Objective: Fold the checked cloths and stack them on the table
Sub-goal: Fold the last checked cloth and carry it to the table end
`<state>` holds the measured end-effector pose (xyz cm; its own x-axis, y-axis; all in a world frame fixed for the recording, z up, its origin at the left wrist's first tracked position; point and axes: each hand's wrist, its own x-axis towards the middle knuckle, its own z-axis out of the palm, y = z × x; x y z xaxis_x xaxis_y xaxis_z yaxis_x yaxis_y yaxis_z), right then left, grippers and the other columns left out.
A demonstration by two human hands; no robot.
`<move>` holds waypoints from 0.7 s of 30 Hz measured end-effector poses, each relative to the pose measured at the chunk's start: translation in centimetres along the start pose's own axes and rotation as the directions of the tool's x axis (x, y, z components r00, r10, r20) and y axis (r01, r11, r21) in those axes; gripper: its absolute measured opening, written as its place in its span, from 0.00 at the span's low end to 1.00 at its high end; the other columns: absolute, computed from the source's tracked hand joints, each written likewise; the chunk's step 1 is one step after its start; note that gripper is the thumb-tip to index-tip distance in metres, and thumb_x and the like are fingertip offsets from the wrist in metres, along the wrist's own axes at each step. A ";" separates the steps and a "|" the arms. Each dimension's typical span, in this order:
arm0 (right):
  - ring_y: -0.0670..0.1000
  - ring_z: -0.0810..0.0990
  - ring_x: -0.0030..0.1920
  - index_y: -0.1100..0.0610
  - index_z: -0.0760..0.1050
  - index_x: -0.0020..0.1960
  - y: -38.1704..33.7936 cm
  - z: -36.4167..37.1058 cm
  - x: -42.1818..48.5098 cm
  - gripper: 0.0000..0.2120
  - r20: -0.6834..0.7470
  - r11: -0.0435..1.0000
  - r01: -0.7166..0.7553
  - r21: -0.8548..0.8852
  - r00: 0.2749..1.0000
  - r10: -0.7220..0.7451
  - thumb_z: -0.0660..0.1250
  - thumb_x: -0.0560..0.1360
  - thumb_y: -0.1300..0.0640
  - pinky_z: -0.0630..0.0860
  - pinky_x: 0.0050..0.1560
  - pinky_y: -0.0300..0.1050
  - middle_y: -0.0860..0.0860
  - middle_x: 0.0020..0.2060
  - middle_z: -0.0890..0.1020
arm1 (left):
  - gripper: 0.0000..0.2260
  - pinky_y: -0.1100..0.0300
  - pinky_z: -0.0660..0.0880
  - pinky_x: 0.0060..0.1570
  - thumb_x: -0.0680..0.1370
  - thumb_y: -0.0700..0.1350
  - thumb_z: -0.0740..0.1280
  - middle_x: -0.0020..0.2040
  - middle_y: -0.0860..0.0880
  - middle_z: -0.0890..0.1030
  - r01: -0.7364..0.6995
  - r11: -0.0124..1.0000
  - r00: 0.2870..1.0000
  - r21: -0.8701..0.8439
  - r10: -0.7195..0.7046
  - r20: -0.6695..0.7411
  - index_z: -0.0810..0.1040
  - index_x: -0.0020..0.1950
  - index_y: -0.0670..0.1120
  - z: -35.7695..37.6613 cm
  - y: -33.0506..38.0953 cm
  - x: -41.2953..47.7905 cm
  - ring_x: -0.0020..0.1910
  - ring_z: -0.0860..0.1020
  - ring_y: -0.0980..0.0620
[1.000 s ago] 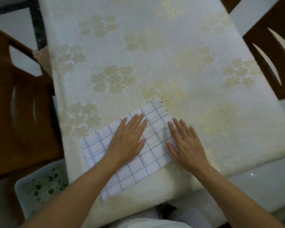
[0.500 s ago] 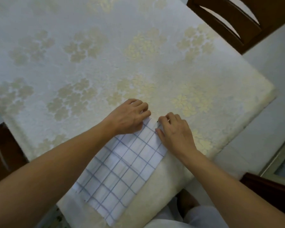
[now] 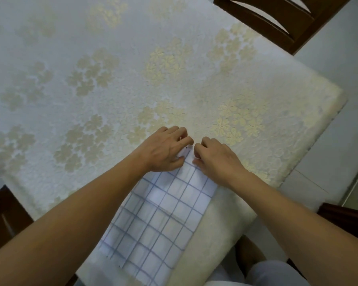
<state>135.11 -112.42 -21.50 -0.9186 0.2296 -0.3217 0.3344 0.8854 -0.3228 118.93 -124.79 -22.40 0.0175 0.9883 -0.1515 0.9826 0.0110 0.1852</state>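
Note:
A white cloth with a blue check (image 3: pixel 157 219) lies folded as a long strip on the table (image 3: pixel 112 79), running from the near edge toward the middle. Its near end hangs slightly past the table edge. My left hand (image 3: pixel 165 149) and my right hand (image 3: pixel 215 157) sit side by side at the strip's far end, fingers curled and pinching the two far corners. The far edge of the cloth is mostly hidden under my fingers. I see no stack of folded cloths in view.
The table wears a cream tablecloth with gold flower clusters. A dark wooden chair (image 3: pixel 287 19) stands at the far right corner, another chair (image 3: pixel 2 219) at the left edge. The table's right edge (image 3: pixel 310 145) drops to a pale floor.
My hands went from lying flat on the cloth to the far end, where the fingers curled and closed on the corners. The view swung right, so the cloth now runs lengthwise away from me.

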 end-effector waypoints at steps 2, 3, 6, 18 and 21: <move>0.52 0.68 0.45 0.55 0.69 0.56 0.8 -1.2 0.1 0.08 -0.026 1.000 0.027 0.007 0.999 -0.027 0.60 0.83 0.51 0.65 0.41 0.48 0.52 0.50 0.74 | 0.19 0.51 0.73 0.45 0.75 0.56 0.60 0.54 0.46 0.75 0.004 0.998 1.000 -0.068 -0.002 0.022 0.75 0.61 0.46 -0.7 -0.4 1.3 0.45 0.73 0.48; 0.53 0.69 0.44 0.55 0.68 0.56 1.3 -2.0 0.2 0.08 -0.042 1.000 0.026 0.000 0.999 -0.026 0.59 0.83 0.51 0.66 0.39 0.49 0.52 0.49 0.74 | 0.20 0.50 0.74 0.44 0.75 0.56 0.59 0.53 0.45 0.76 0.005 0.995 0.999 -0.099 -0.001 0.038 0.76 0.59 0.45 -1.1 -0.7 2.1 0.45 0.72 0.48; 0.57 0.74 0.41 0.55 0.65 0.55 2.8 -4.0 0.9 0.08 -0.092 0.999 -0.004 -0.038 0.996 0.001 0.55 0.85 0.50 0.66 0.36 0.49 0.53 0.44 0.77 | 0.15 0.49 0.73 0.42 0.76 0.54 0.62 0.48 0.44 0.77 0.005 0.991 0.999 -0.131 0.000 0.043 0.76 0.52 0.43 -2.0 -1.3 4.3 0.43 0.74 0.45; 0.58 0.74 0.39 0.52 0.79 0.51 2.2 -10.2 -1.9 0.11 -0.026 0.989 -0.061 -0.135 0.998 0.058 0.59 0.83 0.50 0.66 0.37 0.46 0.53 0.39 0.76 | 0.08 0.57 0.68 0.24 0.74 0.37 0.74 0.29 0.44 0.77 0.077 0.997 0.967 0.002 -0.074 -0.245 0.79 0.51 0.39 -7.3 3.1 2.4 0.23 0.74 0.42; 0.56 0.70 0.36 0.53 0.75 0.48 -0.6 -10.8 -5.0 0.09 -0.043 0.974 -0.001 -0.228 0.999 -0.009 0.58 0.83 0.54 0.65 0.37 0.47 0.50 0.32 0.66 | 0.13 0.50 0.79 0.32 0.73 0.33 0.75 0.39 0.43 0.85 0.108 0.994 0.965 -0.005 -0.106 -0.242 0.83 0.56 0.40 -8.7 5.8 -0.6 0.34 0.82 0.41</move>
<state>137.24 -109.72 -10.13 -0.9297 0.2391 -0.2801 0.2787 0.9540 -0.1108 122.97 -123.99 -12.78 -0.1317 0.9889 0.0691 0.9779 0.1181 0.1727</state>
